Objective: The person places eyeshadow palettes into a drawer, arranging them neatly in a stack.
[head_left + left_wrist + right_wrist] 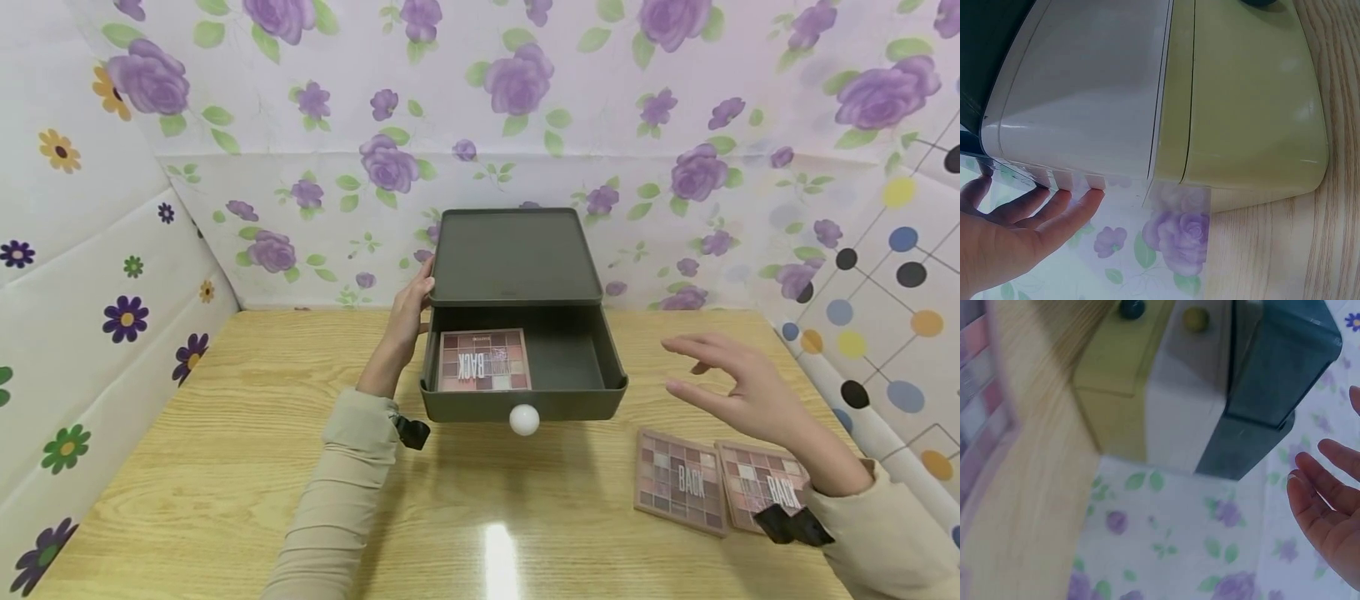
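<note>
two eyeshadow palettes (pixel 681 482) lie flat side by side on the worktop (pixel 225 467) at the near right, touching or almost so, long axes running near to far; a third palette (pixel 484 360) lies in the left half of the open drawer (pixel 592 387) of the grey box (pixel 513 254), whose white knob (pixel 523 420) faces the near edge; the right hand (pixel 738 387) hovers just above and slightly beyond the pair, fingers spread and straight, holding nothing, so the palettes lie below and near of that grip, far closer to it than to the left; the left hand (pixel 408 312) rests with straight fingers against the box's left side, steadying it.
</note>
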Motion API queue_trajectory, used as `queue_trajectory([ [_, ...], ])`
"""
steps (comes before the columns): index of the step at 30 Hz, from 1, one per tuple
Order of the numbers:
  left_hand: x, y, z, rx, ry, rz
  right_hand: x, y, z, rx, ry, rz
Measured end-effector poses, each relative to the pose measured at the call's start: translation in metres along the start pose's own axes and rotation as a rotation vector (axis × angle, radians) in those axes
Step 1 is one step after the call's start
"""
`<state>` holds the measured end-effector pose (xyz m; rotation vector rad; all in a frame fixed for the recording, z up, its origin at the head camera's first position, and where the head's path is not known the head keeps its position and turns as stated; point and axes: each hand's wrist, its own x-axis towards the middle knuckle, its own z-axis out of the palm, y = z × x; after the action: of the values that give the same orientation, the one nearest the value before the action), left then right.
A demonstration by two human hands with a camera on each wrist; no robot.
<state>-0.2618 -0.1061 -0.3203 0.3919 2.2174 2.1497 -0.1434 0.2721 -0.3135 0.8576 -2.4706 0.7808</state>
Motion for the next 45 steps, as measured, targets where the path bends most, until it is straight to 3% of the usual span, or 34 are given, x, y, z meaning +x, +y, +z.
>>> queue_trajectory([
  [7, 0.0, -0.001, 0.0, -0.005, -0.002, 0.001, -0.024, 0.026, 0.001, -0.035, -0.046, 0.072],
  [14, 0.001, -0.001, 0.0, 0.005, -0.007, 0.007, -0.058, 0.05, 0.009, -0.074, -0.151, 0.145],
  [26, 0.001, 0.0, 0.0, 0.004, -0.003, 0.013, -0.101, 0.072, 0.023, -0.024, -0.299, 0.292],
  [33, 0.017, -0.026, -0.007, -0.012, 0.01, 0.015, -0.119, 0.083, 0.041, -0.146, -0.35, 0.223],
  [39, 0.007, -0.009, -0.003, -0.005, -0.002, 0.002, -0.123, 0.081, 0.047, -0.22, -0.403, 0.277],
  [45, 0.0, 0.001, 0.001, 0.004, -0.001, 0.008, -0.122, 0.08, 0.05, -0.186, -0.409, 0.333],
])
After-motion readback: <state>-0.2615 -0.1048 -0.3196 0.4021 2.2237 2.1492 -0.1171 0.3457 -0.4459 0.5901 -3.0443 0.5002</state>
